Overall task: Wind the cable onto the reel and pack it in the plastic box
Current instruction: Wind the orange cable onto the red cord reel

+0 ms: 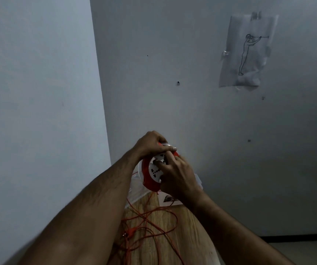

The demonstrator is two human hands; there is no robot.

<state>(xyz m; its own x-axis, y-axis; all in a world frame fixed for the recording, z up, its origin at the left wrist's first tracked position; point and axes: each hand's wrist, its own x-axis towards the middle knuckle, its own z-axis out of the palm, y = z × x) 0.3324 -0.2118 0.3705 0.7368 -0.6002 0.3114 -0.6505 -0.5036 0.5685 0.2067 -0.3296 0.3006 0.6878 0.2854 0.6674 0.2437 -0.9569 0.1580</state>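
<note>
— Why is the reel [154,172] held up off the counter [165,232] like that, at the middle of the frame?

— So it can turn freely, I'd guess. The left hand [151,144] curls over its top edge and grips the handle there, steadying it. The right hand [176,178] lies on the white socket face with its fingers bent onto the hub, probably to crank it round. Both hands are clamped on the one reel, close together.

— And the cable [150,224]?

— Mostly unwound, I'd say. It's a thin orange cord hanging from the reel's lower edge and lying in loose, crossing loops on the wooden counter toward the bottom of the frame.

— What does the reel look like?

— Round, red rim, white centre with dark socket holes.

— The plastic box [136,190]?

— Something clear sits just behind and below the reel, mostly hidden; I can't tell its shape.
</note>
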